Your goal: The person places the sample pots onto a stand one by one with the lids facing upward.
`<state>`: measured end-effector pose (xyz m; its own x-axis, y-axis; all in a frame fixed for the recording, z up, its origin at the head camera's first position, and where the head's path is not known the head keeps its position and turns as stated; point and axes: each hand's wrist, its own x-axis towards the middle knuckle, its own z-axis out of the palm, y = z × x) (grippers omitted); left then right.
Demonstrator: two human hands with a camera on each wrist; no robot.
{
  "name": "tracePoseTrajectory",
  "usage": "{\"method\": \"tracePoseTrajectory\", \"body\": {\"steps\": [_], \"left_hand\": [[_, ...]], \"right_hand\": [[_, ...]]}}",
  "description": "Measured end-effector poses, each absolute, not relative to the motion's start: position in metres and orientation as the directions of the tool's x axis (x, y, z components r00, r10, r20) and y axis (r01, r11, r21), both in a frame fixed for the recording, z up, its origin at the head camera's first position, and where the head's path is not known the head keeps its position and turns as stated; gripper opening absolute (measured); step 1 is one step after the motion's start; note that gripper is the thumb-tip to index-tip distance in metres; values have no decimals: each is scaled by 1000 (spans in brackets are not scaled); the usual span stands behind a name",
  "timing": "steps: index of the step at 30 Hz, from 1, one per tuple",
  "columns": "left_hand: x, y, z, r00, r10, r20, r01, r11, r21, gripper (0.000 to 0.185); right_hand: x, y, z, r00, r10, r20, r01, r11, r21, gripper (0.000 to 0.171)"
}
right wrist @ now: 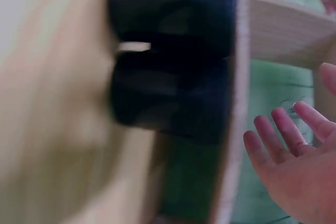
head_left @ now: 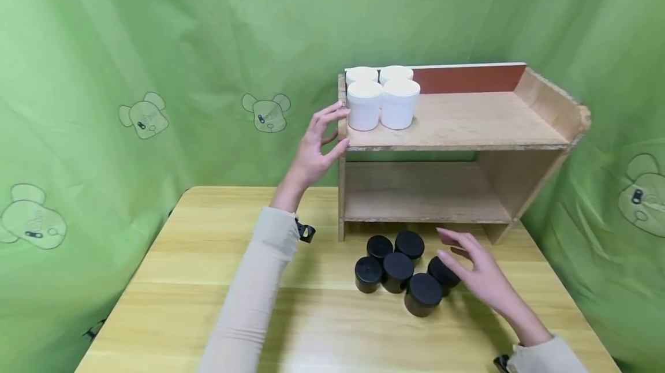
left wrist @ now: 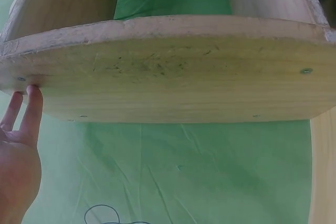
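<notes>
Four white jars (head_left: 381,99) already on shelf (head_left: 467,125) top; six black jars (head_left: 400,272) (on table (head_left: 208,280), clustered) left. L hand (head_left: 317,145) spread at shelf edge; R hand (head_left: 478,269) spread, prob. touching nearest jar.

Six black jars (head_left: 398,272) stand clustered before the wooden shelf (head_left: 457,130).

Both arms out, hands spread

The left hand (head_left: 318,143) is raised, arm stretched forward, fingers (left wrist: 32,109) straight and loosely fanned — the right hand (head_left: 480,272) hovers low, palm down, fingers (right wrist: 286,129) relaxed and apart, gripping nothing.
</notes>
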<state>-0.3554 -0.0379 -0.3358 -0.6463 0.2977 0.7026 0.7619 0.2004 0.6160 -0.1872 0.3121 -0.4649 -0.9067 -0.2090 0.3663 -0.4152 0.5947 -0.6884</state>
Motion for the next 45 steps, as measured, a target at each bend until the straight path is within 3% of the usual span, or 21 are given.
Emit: {"method": "tracePoseTrajectory", "body": {"steps": [9,25,45], "left_hand": [[-355,-38,-336,-646,292,705,763,208,612,54],[-356,-37,-336,-642,298,706,766,199,612,55],[-355,-36,-336,-643,292,708,765,200,612,55]], "right_hand": [[-186,330,-497,-946,-202,253,-324,579,-748,56],[-184,344,-518,-960,-275,57,-202,532,-822,69],[-185,351,-523,-959,-274,73,-222,567,-793,63]]}}
